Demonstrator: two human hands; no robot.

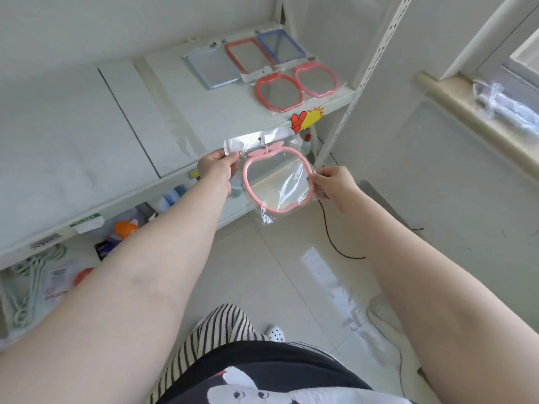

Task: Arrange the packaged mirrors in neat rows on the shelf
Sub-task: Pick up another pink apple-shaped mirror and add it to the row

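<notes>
The left hand is pinching the top left corner of a clear plastic bag, just under its white header strip, and the right hand is pinching the bag's right edge, fingers curled onto the pink rim inside. Between them they are holding the pink mirror, an apple-shaped one with a small leaf at the top, up in the air in front of the shelf, just off its front edge and not yet touching it.

Further out, five packaged mirrors are already lying at the far right end of the shelf: a pale blue rectangle, a red rectangle and a dark blue rectangle forming the back row, with a red apple mirror and a pink apple mirror forming a front row.

So the step in hand looks like carrying the next mirror over for placing. The likely spot is the bare patch left of the red apple mirror (in front of the pale blue one), which would continue the front row. That is calling for reaching forward and right, laying the bag flat with its header pointing to the back like the others, and lining its edge up beside its neighbour without nudging it.
</notes>
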